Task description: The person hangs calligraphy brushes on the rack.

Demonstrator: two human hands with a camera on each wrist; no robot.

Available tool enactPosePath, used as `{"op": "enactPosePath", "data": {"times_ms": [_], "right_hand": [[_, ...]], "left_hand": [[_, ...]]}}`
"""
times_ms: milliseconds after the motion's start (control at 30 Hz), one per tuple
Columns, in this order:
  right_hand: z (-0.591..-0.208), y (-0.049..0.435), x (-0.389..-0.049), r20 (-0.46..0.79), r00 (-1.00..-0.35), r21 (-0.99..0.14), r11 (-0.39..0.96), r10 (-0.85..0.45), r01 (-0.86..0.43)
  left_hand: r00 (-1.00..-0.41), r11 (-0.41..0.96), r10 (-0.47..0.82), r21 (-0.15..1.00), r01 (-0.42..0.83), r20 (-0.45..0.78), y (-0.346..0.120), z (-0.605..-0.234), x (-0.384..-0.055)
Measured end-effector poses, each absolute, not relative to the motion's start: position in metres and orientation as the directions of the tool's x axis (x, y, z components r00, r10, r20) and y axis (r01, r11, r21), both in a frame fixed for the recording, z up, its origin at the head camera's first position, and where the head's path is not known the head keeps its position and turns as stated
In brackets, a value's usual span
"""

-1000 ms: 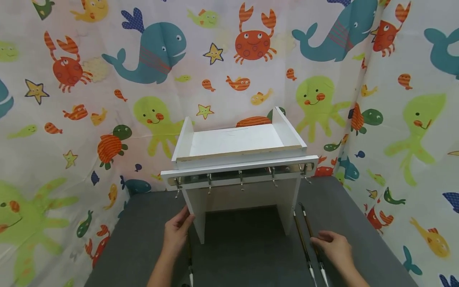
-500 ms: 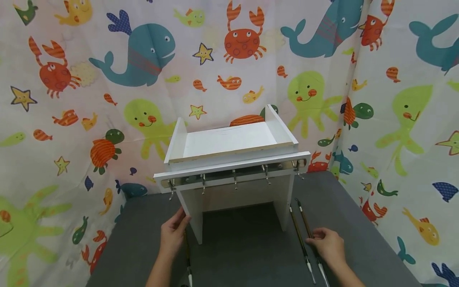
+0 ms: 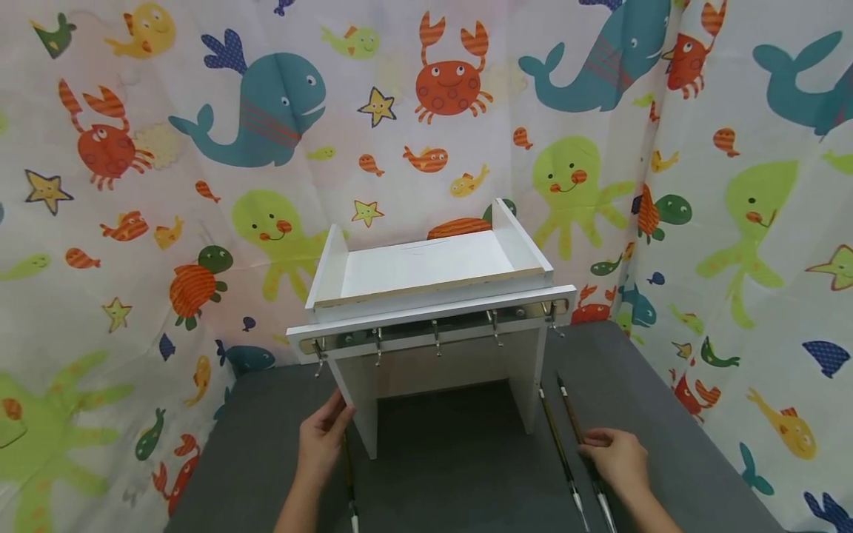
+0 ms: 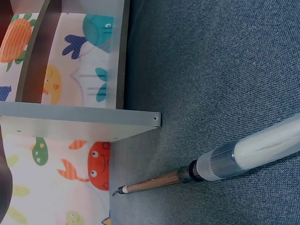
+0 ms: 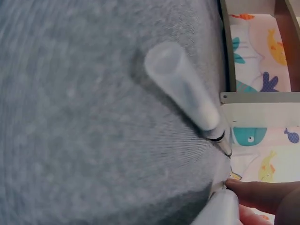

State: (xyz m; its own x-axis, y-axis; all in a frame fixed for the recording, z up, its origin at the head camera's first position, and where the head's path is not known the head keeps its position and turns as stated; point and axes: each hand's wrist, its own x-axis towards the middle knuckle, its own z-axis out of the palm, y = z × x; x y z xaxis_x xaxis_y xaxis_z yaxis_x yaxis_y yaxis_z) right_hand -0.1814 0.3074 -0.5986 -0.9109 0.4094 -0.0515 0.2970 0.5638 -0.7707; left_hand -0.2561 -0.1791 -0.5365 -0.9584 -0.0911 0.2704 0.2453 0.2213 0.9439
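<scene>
A white shelf unit (image 3: 440, 295) with a row of metal hooks (image 3: 436, 337) stands on the dark cloth. My left hand (image 3: 321, 437) touches the outer side of its left side panel (image 3: 360, 418), thumb near the front edge. Below that hand lies a capped calligraphy brush (image 3: 352, 488), its clear cap and white bristles large in the left wrist view. To the right of the unit, my right hand (image 3: 616, 455) pinches a second calligraphy brush (image 3: 573, 422) by its brown handle. Alongside it lies a third calligraphy brush (image 3: 556, 437), nearer the right side panel (image 3: 529, 377).
Behind and to the sides hangs a white curtain (image 3: 400, 178) printed with sea animals. The grey cloth-covered tabletop (image 3: 440, 481) runs under the unit and both hands. The hooks jut forward from the rail.
The head view has shifted slightly, so the unit appears a little further left. Both hands keep nearly the same places beside the unit and the brush.
</scene>
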Motion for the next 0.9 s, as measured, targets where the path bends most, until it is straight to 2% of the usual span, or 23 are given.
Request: {"op": "enactPosePath", "data": {"times_ms": [267, 567, 900], "right_hand": [[-0.592, 0.309, -0.180, -0.147, -0.895, -0.792, 0.492, 0.422, 0.362], [-0.577, 0.319, -0.182, -0.224, -0.882, -0.844, 0.370, 0.414, 0.388], [-0.570, 0.324, -0.179, -0.261, -0.895, -0.911, 0.212, 0.363, 0.352]], "left_hand": [[-0.973, 0.216, -0.084, 0.957, 0.191, 0.213, -0.180, -0.539, -0.257], [-0.977, 0.195, -0.066, 0.963, 0.186, 0.202, -0.181, -0.534, -0.256], [-0.974, 0.194, -0.090, 0.963, 0.186, 0.206, -0.178, -0.535, -0.259]]}}
